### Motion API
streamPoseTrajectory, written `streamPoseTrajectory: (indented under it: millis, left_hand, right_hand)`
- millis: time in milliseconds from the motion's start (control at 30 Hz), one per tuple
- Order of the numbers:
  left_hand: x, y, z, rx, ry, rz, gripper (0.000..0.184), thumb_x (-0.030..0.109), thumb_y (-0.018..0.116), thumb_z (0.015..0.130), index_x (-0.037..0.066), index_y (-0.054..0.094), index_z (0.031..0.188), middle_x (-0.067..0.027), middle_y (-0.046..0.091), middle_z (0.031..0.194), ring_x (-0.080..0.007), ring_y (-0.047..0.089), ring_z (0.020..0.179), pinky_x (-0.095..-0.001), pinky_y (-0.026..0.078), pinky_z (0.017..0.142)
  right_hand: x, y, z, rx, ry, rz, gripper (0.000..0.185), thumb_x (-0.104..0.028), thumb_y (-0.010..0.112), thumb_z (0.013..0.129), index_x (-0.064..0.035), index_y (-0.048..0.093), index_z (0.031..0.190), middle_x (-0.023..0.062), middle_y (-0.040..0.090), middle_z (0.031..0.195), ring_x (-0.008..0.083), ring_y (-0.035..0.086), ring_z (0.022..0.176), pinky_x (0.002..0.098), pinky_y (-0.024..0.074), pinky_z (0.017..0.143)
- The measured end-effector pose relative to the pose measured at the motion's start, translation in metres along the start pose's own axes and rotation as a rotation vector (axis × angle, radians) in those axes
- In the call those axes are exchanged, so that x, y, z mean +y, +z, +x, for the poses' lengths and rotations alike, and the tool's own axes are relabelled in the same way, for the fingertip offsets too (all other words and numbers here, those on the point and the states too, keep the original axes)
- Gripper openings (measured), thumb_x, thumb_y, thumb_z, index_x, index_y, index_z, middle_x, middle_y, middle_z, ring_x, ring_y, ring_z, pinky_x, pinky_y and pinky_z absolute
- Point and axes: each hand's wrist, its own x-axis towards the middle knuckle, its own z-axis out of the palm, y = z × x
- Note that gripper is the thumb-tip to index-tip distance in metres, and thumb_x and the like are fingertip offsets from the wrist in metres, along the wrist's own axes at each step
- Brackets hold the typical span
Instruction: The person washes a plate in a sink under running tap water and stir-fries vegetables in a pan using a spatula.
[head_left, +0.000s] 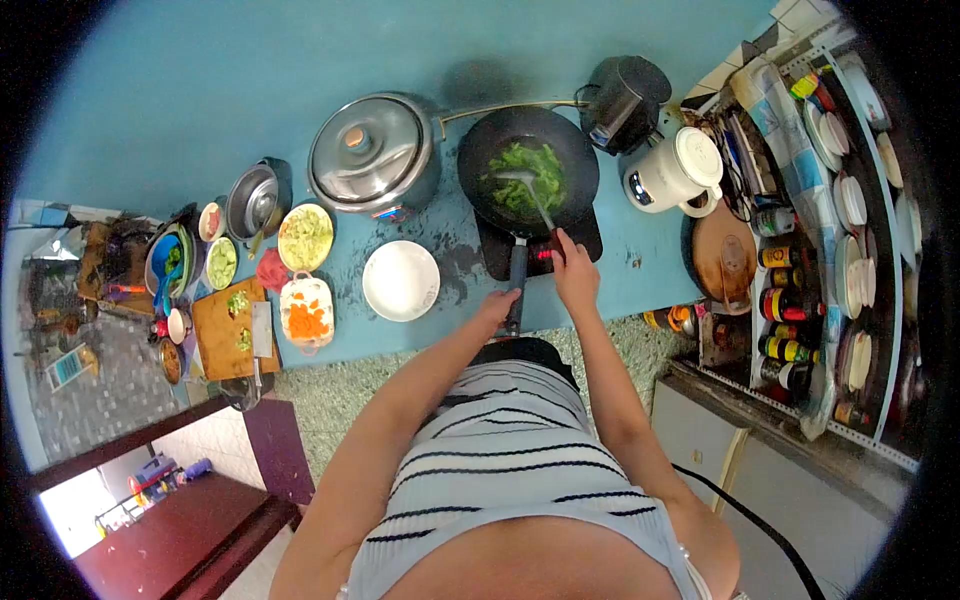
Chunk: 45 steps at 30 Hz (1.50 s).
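A black wok (484, 190) sits on a dark cooktop (583, 240) and holds chopped green vegetables (540, 160). My left hand (497, 308) is closed round the wok's dark handle (517, 275), which points toward my body. With its fingers wrapped round the end of a spatula (530, 186), my right hand (573, 265) is just right of that handle. The spatula's flat head lies among the greens. An empty white bowl (401, 281) stands left of the wok.
Left are a lidded steel pot (370, 150), a yellow plate of chopped vegetables (306, 238), a dish of orange pieces (307, 318), and a cutting board (222, 330) with a cleaver (262, 330). Right are a white kettle (660, 182), a dark appliance (628, 100) and bottle shelves (832, 250).
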Motion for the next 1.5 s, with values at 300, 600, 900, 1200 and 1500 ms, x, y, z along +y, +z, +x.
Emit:
streamPoseTrajectory:
  millis: [300, 600, 900, 1200, 1500]
  left_hand:
    - [-0.006, -0.008, 0.012, -0.052, -0.056, -0.027, 0.033, 0.035, 0.051, 0.080, 0.007, 0.051, 0.097, -0.0056, 0.052, 0.088, -0.0178, 0.051, 0.079, -0.0347, 0.041, 0.067]
    - [0.022, -0.025, 0.003, -0.156, -0.183, -0.144, 0.028, 0.027, 0.052, 0.079, 0.013, 0.049, 0.104, -0.0048, 0.051, 0.099, -0.0196, 0.048, 0.095, -0.0372, 0.040, 0.076]
    - [0.031, -0.017, -0.023, -0.276, -0.089, 0.026, 0.039, 0.025, 0.054, 0.077, 0.014, 0.042, 0.112, -0.0048, 0.047, 0.104, -0.0252, 0.045, 0.096, -0.0433, 0.036, 0.079]
    - [0.017, -0.013, 0.009, -0.225, -0.051, 0.181, 0.062, 0.015, 0.060, 0.073, 0.013, 0.026, 0.126, -0.0091, 0.046, 0.110, -0.0231, 0.047, 0.095, -0.0399, 0.040, 0.073]
    - [0.022, -0.014, -0.001, -0.253, 0.000, 0.242, 0.070, 0.008, 0.060, 0.072, 0.018, 0.019, 0.129, -0.0084, 0.053, 0.097, -0.0228, 0.053, 0.086, -0.0427, 0.040, 0.074]
  right_hand:
    - [-0.004, -0.002, -0.020, 0.035, 0.204, 0.072, 0.037, -0.022, 0.052, 0.078, -0.0122, 0.047, 0.114, 0.0173, 0.058, 0.090, 0.0352, 0.054, 0.080, 0.0402, 0.0438, 0.067]
    - [0.032, 0.036, 0.008, 0.331, 0.114, 0.366, 0.035, -0.018, 0.050, 0.081, -0.0021, 0.047, 0.112, 0.0097, 0.057, 0.075, 0.0131, 0.050, 0.057, 0.0269, 0.0428, 0.052]
    - [0.051, 0.043, 0.031, 0.278, 0.204, 0.326, 0.037, -0.022, 0.051, 0.080, -0.0033, 0.047, 0.112, 0.0079, 0.056, 0.064, 0.0148, 0.050, 0.048, 0.0290, 0.0411, 0.046]
    - [0.005, 0.024, 0.014, 0.159, 0.192, 0.332, 0.037, -0.024, 0.049, 0.078, -0.0034, 0.049, 0.109, 0.0153, 0.059, 0.084, 0.0244, 0.058, 0.069, 0.0322, 0.0436, 0.065]
    - [-0.013, 0.010, -0.004, 0.096, 0.207, 0.316, 0.037, -0.025, 0.047, 0.081, -0.0056, 0.047, 0.113, 0.0178, 0.054, 0.102, 0.0335, 0.052, 0.092, 0.0375, 0.0407, 0.077]
